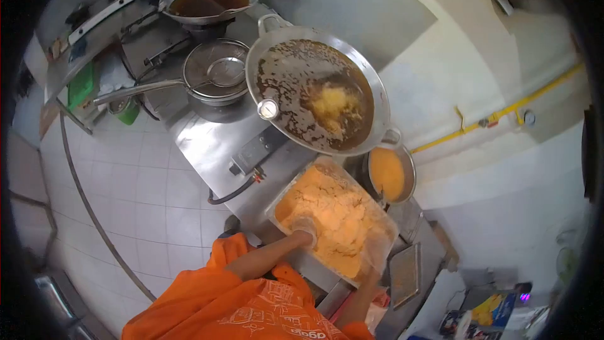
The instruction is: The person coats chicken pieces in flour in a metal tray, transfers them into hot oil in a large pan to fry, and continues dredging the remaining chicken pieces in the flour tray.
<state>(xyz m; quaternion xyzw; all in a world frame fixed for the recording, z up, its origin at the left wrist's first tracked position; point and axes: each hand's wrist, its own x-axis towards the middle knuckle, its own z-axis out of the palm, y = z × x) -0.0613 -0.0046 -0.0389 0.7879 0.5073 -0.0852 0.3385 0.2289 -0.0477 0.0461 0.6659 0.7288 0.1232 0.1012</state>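
Bench [200, 137]: smooth, reflective sheet metal. On it, a wide, round metal wok [380, 96] with loop handles holds dark brown oil, its surface broken by patchy bubbles; a pale golden, ragged mass [336, 106] lies in the oil. A round dial thermometer [268, 109] sits at the rim. Beside the wok, a long-handled strainer [200, 63] of fine wire mesh rests over a metal pot. A round metal bowl [411, 175] contains smooth orange liquid [386, 173].

Principal item: a rectangular, translucent tub [272, 211], located in front of the person, just below the wok. Its contents are orange breading powder [336, 204], dry and loose, heaped unevenly with clumps and crumbly ridges.

Left hand [304, 232]: in the tub at the powder's near left side, its surface pale and powdery; finger closure cannot be determined. Right hand [372, 271]: at the tub's near right corner, indistinct; whether it grasps anything cannot be determined.
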